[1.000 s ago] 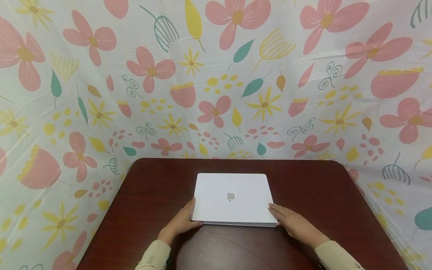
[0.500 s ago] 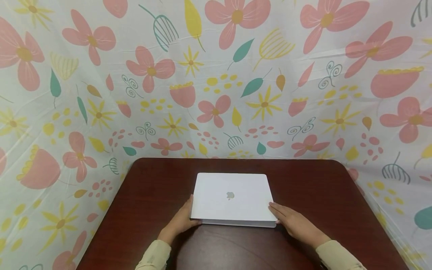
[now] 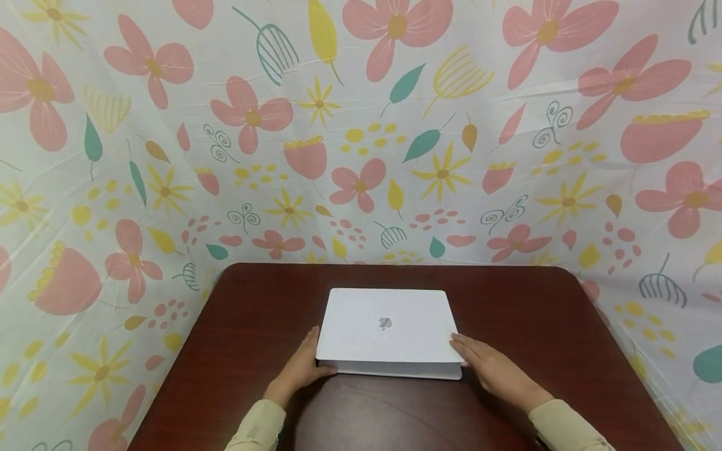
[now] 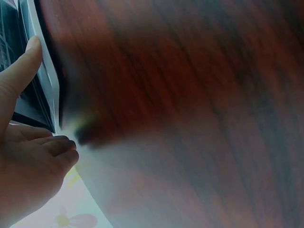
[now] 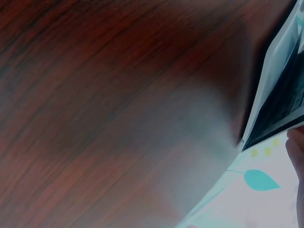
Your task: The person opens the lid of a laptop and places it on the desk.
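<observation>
A silver laptop (image 3: 355,329) with an apple logo lies on the table, its lid's near edge raised slightly above the base. At its left side my left hand (image 3: 299,368) holds the laptop, fingers along the side and thumb at the near left corner. The left wrist view shows that thumb (image 4: 32,57) against the edge of the base, with a dark gap under the lid. My right hand (image 3: 496,374) holds the lid near its right front corner, thumb low. In the right wrist view only a sliver of the right hand (image 5: 297,156) shows, touching the lid's edge (image 5: 278,130).
The dark red-brown wooden table (image 3: 271,300) has rounded far corners and extends around the laptop. A white cloth (image 3: 361,225) with pink, yellow and green flowers and leaves hangs behind and to both sides.
The lid's near edge has risen, widening the gap above the base from a thin line. Both hands stay at the laptop's sides, the right fingers shifting up slightly with the lid.
</observation>
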The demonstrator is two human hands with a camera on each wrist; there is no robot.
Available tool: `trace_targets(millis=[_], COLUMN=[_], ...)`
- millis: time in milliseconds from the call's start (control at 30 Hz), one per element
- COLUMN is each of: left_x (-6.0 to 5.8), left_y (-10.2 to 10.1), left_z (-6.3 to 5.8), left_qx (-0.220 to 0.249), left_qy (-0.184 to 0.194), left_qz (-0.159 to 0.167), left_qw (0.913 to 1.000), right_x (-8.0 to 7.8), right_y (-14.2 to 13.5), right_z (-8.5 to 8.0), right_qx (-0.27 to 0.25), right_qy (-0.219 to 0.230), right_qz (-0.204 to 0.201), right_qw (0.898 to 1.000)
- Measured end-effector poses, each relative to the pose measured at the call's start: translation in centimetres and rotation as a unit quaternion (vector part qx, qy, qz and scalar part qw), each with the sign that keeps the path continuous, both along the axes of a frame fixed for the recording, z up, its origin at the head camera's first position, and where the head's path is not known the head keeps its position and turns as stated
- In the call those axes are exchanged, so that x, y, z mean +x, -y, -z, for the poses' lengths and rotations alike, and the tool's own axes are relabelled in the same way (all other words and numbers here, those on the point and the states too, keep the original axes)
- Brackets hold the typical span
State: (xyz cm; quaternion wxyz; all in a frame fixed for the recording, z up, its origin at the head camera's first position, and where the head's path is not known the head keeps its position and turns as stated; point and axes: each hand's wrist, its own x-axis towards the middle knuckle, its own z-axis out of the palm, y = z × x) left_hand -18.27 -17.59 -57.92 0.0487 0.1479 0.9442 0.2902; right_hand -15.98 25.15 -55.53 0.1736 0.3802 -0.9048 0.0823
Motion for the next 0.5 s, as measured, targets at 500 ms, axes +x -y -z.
trace_targets(millis=[500], left_x=[0.68], left_y=[0.17], left_z=[0.08], left_qx=[-0.017], left_qy=[-0.031], left_qz=[0.02], left_qw=[0.9992], right_x=[-1.03], right_y=[0.05], right_z=[-0.66], right_qx=[-0.073], right_qy=[-0.024], right_qz=[-0.016], right_qw=[0.997])
